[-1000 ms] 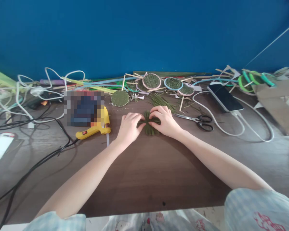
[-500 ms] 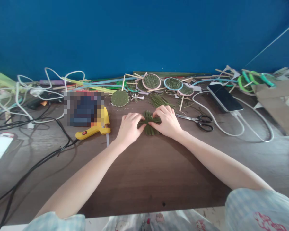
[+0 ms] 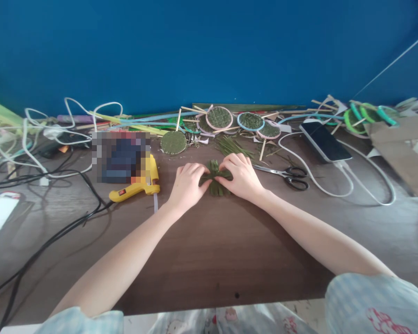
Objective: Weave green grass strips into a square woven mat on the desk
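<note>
Dark green leaf strips (image 3: 215, 187), crossed over one another, lie on the brown table between my hands. My left hand (image 3: 189, 184) pinches their left side between thumb and fingers. From the other side my right hand (image 3: 242, 176) grips them, its thumb near the middle of the crossing. Both thumbs almost meet there. The fingers cover the strips' left and right ends. A pair of scissors (image 3: 288, 175) with black handles lies just right of my right hand. Behind the hands is a loose bunch of cut green strips (image 3: 234, 145).
A yellow glue gun (image 3: 135, 188) with a black cord lies to the left, beside a blurred-out dark object (image 3: 120, 160). Small round woven fans (image 3: 218, 118) line the blue wall. At right are a phone (image 3: 324, 140) on a white cable and a cardboard piece (image 3: 400, 153).
My right hand has shifted very slightly left and down over the strips. My left hand keeps its place, and everything else lies as before.
</note>
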Tool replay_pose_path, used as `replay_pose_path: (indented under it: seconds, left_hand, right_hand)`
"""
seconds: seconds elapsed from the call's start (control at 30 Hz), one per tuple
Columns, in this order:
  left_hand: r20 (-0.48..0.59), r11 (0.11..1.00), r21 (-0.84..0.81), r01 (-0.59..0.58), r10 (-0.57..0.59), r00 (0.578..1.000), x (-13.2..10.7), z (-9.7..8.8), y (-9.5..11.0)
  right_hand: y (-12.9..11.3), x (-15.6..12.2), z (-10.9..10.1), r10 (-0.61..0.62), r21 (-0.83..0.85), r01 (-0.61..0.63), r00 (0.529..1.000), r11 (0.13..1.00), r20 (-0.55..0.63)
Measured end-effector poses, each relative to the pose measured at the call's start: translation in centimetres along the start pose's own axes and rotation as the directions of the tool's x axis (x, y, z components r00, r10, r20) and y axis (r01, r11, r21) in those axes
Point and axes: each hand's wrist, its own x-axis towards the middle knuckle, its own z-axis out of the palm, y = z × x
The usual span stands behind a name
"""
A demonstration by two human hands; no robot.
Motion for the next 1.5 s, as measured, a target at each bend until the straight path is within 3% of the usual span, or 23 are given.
replay_pose_path:
  seconds: [0.8,0.93,1.07,1.17,1.3,1.5]
  left_hand:
    - [0.011,1.000,0.008,0.000,0.000,1.000,0.1,-0.2,0.2]
    - [-0.009,0.998,0.006,-0.065,0.065,0.998,0.0,-0.5,0.4]
    - [0.061,0.982,-0.032,-0.186,0.187,0.980,-0.1,-0.6,0.6]
    - [0.082,0.973,-0.067,-0.223,0.228,0.970,-0.1,-0.5,0.5]
    - [0.084,0.954,-0.120,-0.275,0.286,0.955,-0.2,-0.6,0.3]
    - [0.030,0.954,-0.155,-0.255,0.263,0.964,-0.3,-0.6,0.2]
  right_hand:
    - [-0.2,0.0,0.0,-0.042,0.103,0.039,0.999,0.994,0.030]
    - [0.6,0.3,-0.2,0.117,0.186,-0.104,0.991,0.977,-0.064]
    - [2.8,0.8,-0.5,0.310,0.185,-0.274,0.927,0.944,-0.210]
    - [4.1,1.0,-0.4,0.335,0.111,-0.317,0.913,0.942,-0.232]
    - [4.8,1.1,-0.1,0.339,0.040,-0.337,0.924,0.940,-0.174]
    - [5.2,1.4,-0.3,0.382,0.137,-0.364,0.912,0.921,-0.152]
